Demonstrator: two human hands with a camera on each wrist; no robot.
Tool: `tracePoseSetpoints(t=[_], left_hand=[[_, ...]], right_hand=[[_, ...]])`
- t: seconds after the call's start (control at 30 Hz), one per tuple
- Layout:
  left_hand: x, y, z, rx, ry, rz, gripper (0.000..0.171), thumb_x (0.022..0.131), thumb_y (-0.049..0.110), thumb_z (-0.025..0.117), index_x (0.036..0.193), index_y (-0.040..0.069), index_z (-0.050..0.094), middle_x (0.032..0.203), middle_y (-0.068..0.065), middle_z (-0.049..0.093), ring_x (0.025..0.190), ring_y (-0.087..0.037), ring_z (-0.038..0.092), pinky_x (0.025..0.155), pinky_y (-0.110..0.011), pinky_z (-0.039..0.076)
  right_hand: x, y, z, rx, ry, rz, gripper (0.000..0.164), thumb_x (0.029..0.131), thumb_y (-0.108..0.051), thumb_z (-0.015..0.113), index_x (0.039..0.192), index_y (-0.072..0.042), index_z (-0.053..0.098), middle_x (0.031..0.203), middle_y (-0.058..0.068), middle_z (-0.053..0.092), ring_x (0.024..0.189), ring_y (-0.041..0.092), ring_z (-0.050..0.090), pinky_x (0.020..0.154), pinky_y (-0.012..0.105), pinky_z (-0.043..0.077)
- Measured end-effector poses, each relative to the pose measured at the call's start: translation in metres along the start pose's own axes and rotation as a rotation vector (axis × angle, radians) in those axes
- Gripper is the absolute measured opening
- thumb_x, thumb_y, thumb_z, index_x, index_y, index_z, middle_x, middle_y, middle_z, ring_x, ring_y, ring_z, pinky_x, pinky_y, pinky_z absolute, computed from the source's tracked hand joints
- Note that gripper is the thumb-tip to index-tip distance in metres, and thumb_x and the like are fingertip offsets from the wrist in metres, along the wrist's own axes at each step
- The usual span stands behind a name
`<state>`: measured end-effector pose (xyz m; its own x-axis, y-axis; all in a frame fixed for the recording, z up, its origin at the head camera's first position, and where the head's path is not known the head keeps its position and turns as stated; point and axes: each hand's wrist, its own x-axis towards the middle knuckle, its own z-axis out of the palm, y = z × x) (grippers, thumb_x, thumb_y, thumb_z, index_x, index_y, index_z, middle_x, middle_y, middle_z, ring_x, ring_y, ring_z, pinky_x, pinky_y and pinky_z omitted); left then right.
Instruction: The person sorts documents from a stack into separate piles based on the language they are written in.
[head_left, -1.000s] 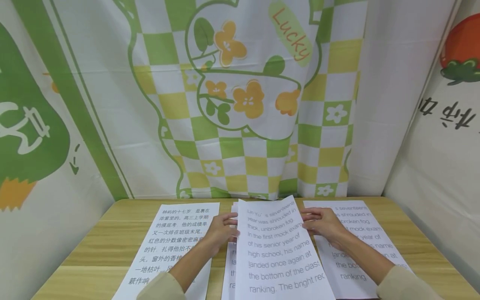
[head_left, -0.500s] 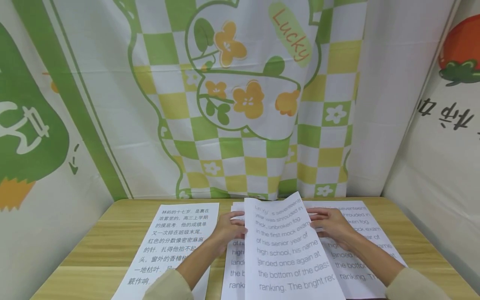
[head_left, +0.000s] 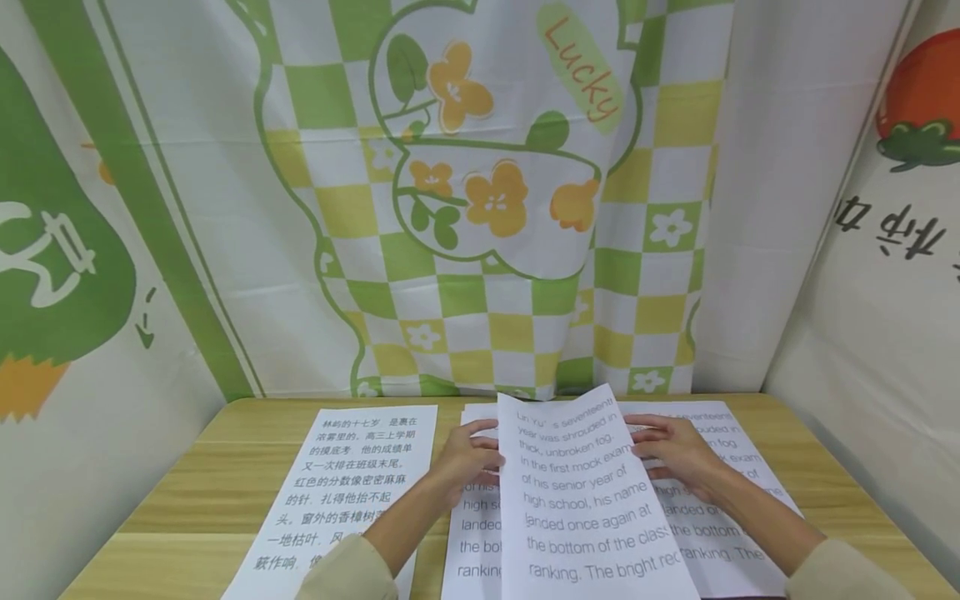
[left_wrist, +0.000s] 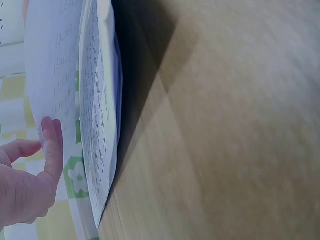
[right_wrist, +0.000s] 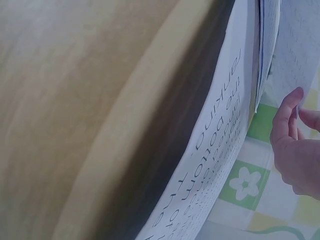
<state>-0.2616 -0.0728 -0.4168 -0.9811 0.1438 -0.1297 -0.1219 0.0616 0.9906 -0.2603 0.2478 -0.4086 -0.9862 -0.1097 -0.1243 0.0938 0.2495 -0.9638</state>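
A white sheet of paper (head_left: pixel 581 500) printed in English is held up, its top edge bowed. On its left edge my left hand (head_left: pixel 463 462) pinches it between thumb and fingers, as the left wrist view shows on the raised paper (left_wrist: pixel 52 60). The opposite edge is pinched by my right hand (head_left: pixel 678 450); in the right wrist view thumb and fingers meet on the sheet's edge (right_wrist: pixel 297 45). Below lies a middle stack of English pages (head_left: pixel 476 525), partly covered by the held sheet. Under my right forearm is another English page (head_left: pixel 738 467) on the table.
A page printed in Chinese (head_left: pixel 352 467) lies at the left, partly behind my left forearm. Everything rests on a wood-grain table (head_left: pixel 195 483). A green and yellow checked curtain (head_left: pixel 480 317) hangs close behind its back edge.
Both hands have shifted right with the pinched sheet, uncovering more of the middle stack on the left. The sheet now overlaps more of the right-hand page.
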Motion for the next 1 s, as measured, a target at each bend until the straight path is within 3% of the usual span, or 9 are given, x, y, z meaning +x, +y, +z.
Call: tracePoseSetpoints(t=[0.47, 0.77, 1.0], left_hand=[[0.006, 0.002, 0.018, -0.033, -0.057, 0.001, 0.077, 0.081, -0.021, 0.064, 0.153, -0.007, 0.040, 0.112, -0.023, 0.069, 0.084, -0.022, 0.072, 0.080, -0.039, 0.065], [0.009, 0.001, 0.034, -0.050, -0.058, -0.009, 0.077, 0.080, -0.022, 0.065, 0.151, -0.009, 0.041, 0.106, -0.022, 0.069, 0.087, -0.024, 0.073, 0.083, -0.038, 0.064], [0.012, 0.002, 0.046, -0.058, -0.056, -0.007, 0.077, 0.079, -0.022, 0.066, 0.151, -0.009, 0.041, 0.105, -0.022, 0.069, 0.087, -0.025, 0.072, 0.084, -0.038, 0.064]], right_hand=[[-0.004, 0.004, -0.020, -0.013, 0.015, -0.017, 0.059, 0.096, 0.004, 0.062, 0.152, 0.006, 0.044, 0.121, 0.018, 0.065, 0.094, 0.020, 0.070, 0.076, 0.039, 0.065], [-0.004, 0.011, -0.039, -0.001, -0.016, -0.052, 0.060, 0.097, 0.004, 0.059, 0.153, 0.008, 0.040, 0.111, 0.012, 0.067, 0.091, 0.018, 0.070, 0.075, 0.039, 0.065], [-0.004, 0.016, -0.049, 0.021, -0.016, -0.031, 0.060, 0.099, 0.003, 0.057, 0.155, 0.007, 0.036, 0.109, 0.011, 0.066, 0.092, 0.021, 0.073, 0.076, 0.041, 0.065]])
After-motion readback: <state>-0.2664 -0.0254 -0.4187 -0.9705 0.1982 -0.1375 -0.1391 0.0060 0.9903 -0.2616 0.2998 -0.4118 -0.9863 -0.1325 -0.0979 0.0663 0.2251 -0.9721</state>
